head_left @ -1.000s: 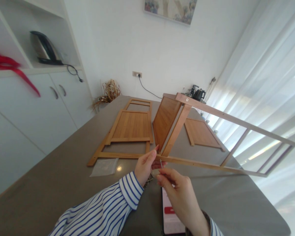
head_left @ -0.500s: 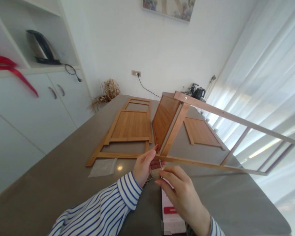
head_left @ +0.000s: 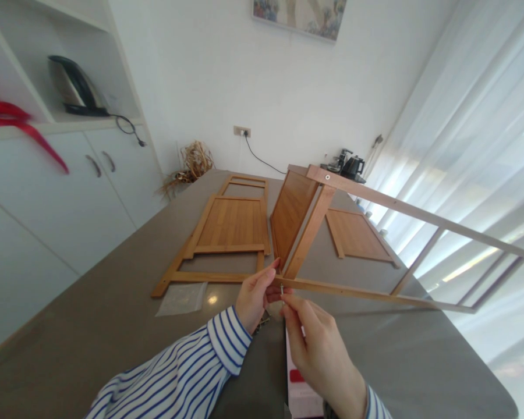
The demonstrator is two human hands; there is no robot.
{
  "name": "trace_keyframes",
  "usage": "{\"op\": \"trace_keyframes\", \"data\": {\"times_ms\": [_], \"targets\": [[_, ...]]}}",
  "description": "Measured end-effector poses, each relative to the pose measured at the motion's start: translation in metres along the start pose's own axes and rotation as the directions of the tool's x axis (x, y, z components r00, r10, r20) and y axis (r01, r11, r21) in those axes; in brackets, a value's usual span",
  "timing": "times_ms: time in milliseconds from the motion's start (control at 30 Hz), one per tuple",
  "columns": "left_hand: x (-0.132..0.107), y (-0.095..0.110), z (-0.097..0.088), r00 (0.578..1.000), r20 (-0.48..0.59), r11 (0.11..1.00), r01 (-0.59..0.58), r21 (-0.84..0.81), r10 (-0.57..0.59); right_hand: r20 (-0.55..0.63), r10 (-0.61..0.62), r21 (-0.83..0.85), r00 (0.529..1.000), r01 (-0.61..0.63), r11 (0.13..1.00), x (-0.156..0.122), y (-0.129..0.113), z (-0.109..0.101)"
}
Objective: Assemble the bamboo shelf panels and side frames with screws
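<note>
My left hand (head_left: 255, 295) is closed around the near corner of a wooden frame (head_left: 344, 290), fingers behind and under the rail. The frame stands on its side, joined to an upright wooden panel (head_left: 293, 209). My right hand (head_left: 318, 340) pinches a thin, silvery metal rod (head_left: 282, 289) just below that corner. The rod's upper end meets the lower rail; its lower end is hidden in my fingers, so I cannot tell whether it is a screw or a hex key. A round screw head (head_left: 327, 177) shows in the upper rail.
Flat wooden panels (head_left: 231, 222) lie to the left, and another panel (head_left: 361, 234) lies behind the frame. A clear plastic bag (head_left: 181, 298), small metal hardware (head_left: 262, 323) and a pink-and-white printed item (head_left: 303, 400) rest on the grey table (head_left: 91, 326).
My right fingers have closed on the metal rod and moved slightly up towards the rail. The rod stands more upright than before. My left hand stays on the corner.
</note>
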State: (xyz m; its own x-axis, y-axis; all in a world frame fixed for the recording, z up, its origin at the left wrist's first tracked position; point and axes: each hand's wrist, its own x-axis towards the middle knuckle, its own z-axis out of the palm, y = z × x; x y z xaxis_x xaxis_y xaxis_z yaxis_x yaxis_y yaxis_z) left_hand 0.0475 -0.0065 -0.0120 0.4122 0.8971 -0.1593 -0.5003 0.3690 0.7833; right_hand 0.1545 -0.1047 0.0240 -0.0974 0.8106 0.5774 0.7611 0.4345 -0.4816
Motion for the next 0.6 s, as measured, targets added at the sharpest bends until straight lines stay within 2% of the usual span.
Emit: {"op": "trace_keyframes", "data": {"times_ms": [200,400,467,533,600], "targets": [[-0.001,0.001,0.000,1.000,-0.001,1.000,0.009,0.005,-0.009,0.010,0.121,0.122,0.993,-0.122,0.985,-0.006,0.006,-0.001],[-0.002,0.003,0.003,1.000,-0.016,1.000,0.011,-0.006,-0.011,0.131,0.064,0.170,0.989,-0.086,0.982,-0.007,0.011,-0.008],[-0.002,0.003,0.003,1.000,-0.012,1.000,0.011,-0.010,-0.011,0.112,0.006,0.103,0.994,-0.018,0.995,-0.006,0.011,-0.011],[-0.001,0.002,0.002,1.000,-0.009,1.000,0.012,-0.012,-0.012,0.077,-0.073,-0.046,0.994,0.076,0.996,-0.005,0.011,-0.013],[-0.001,0.002,0.002,1.000,-0.013,1.000,0.012,-0.010,-0.013,0.071,-0.151,-0.222,0.986,0.163,0.961,-0.005,0.010,-0.014]]}}
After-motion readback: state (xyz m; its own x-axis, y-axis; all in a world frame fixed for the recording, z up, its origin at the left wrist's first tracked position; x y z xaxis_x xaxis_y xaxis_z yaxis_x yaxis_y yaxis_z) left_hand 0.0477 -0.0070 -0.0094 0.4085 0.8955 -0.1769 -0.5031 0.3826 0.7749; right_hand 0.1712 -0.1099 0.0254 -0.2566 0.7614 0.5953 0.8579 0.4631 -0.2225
